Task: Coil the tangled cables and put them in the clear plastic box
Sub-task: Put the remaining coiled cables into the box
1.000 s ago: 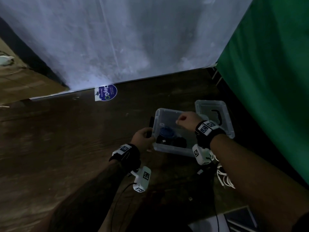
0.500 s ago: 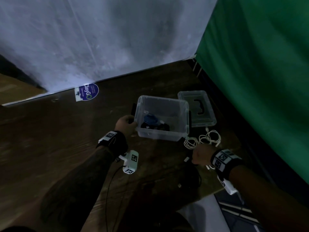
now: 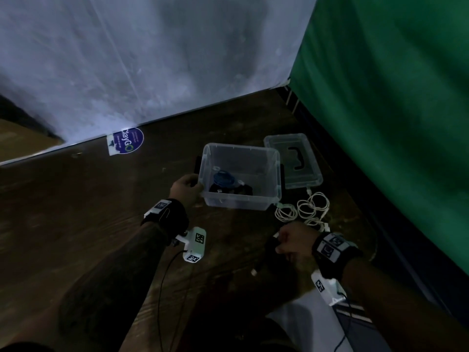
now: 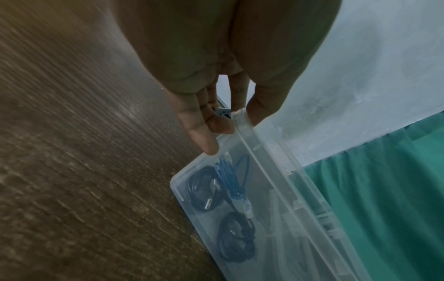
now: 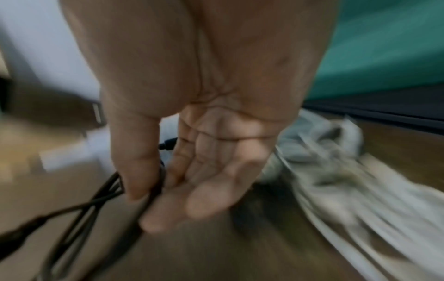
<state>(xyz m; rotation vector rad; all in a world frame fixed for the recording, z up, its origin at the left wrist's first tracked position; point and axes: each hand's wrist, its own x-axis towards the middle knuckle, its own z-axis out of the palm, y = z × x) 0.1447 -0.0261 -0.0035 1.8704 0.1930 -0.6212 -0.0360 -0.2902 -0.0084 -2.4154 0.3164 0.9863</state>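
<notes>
Black cable picked up beside the clear plastic box

The left hand [image 3: 186,189] pinches the near-left rim of the clear rectangular plastic box [image 3: 275,171], thumb inside and fingers outside, steadying it on the dark wooden worktop [image 3: 76,224]. Inside the box lie a coiled blue cable [image 3: 223,178] and coiled black cables [image 4: 236,239]. In front of the box, to its right, the right hand [image 3: 294,241] pinches a thin black cable [image 5: 96,197] between thumb and fingers; loose loops trail away. A tangled white cable [image 3: 304,210] lies just beside the box's near-right corner. The cables look light, limp and springy, likely best held at a plug end, then wound loop by loop.
</notes>
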